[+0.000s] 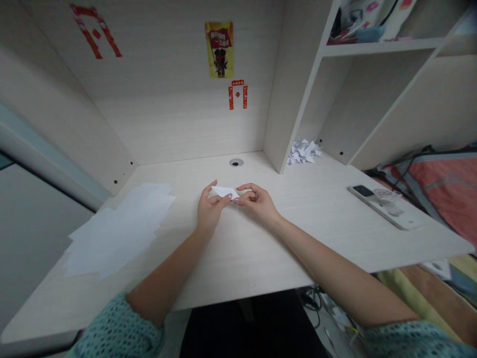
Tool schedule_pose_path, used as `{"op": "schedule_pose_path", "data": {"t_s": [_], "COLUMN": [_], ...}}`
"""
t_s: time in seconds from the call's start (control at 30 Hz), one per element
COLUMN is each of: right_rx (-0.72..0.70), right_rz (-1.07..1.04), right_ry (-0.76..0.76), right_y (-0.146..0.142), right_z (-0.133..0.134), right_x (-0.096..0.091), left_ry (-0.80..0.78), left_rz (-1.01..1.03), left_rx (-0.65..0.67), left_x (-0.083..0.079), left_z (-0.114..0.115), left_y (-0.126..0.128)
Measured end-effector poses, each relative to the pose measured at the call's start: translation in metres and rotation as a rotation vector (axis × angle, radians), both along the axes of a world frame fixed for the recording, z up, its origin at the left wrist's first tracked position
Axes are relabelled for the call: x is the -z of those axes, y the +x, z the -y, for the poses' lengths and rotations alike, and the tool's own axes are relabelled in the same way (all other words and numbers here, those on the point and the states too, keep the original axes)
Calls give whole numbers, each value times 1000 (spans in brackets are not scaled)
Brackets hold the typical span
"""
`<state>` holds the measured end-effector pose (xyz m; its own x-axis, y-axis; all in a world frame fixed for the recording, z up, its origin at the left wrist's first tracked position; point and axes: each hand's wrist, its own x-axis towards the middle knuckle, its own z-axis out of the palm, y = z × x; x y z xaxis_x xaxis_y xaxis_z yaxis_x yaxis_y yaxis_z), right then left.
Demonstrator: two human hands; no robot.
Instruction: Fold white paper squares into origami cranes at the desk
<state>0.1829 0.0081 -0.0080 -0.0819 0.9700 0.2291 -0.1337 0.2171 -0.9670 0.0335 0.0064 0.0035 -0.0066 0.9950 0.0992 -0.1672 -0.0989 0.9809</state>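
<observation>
Desk [238, 258] of pale wood grain, backed by a matching panel [167, 109] and, to the right, a shelf unit [292, 99]. Overlapping white sheets [122, 228] lie at the left, with no writing that can be made out. At the right lies a white phone [372, 199]; any markings on its back are too small to read. On the panel, upper left, red strips [97, 34] form a doorway shape, their lettering unreadable. Near the middle, a yellow sticker [219, 49] shows a dark figure beneath a red banner with Chinese characters, too small to read surely. In the middle of the desk, the left hand [209, 211] is partly curled, thumb and fingers gripping one end of a small folded white paper [224, 191]; the right hand [261, 204], nearly closed, pinches its other end. Below the sticker, smaller red strips [237, 94] carry tiny characters.
</observation>
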Motion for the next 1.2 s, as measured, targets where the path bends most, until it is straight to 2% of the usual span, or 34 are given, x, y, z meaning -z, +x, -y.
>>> {"op": "schedule_pose_path", "data": {"t_s": [0.27,0.57,0.67,0.8,0.93,1.03,1.13,1.2], "right_rx": [-2,-7,-32,-94,34,7,-63,-44], "right_rz": [66,91,88,74,72,71,70,58], "right_ry": [2,60,44,21,71,66,44,41], "right_y": [0,2,2,1,2,3,4,5], "right_z": [0,3,2,-2,-5,-4,-2,-3], "right_x": [-1,-4,-3,3,5,3,1,0], "left_ry": [-41,12,12,96,205,255,290,312], "left_rz": [97,58,38,-147,-497,-720,-826,-839], "left_rx": [-69,-57,-89,-84,-44,21,68,60], "left_x": [-5,-1,0,0,-2,-3,-3,-3], "left_z": [-4,-4,-4,0,6,10,11,11], "left_y": [-1,-1,-1,-1,-1,-2,-2,-1]}}
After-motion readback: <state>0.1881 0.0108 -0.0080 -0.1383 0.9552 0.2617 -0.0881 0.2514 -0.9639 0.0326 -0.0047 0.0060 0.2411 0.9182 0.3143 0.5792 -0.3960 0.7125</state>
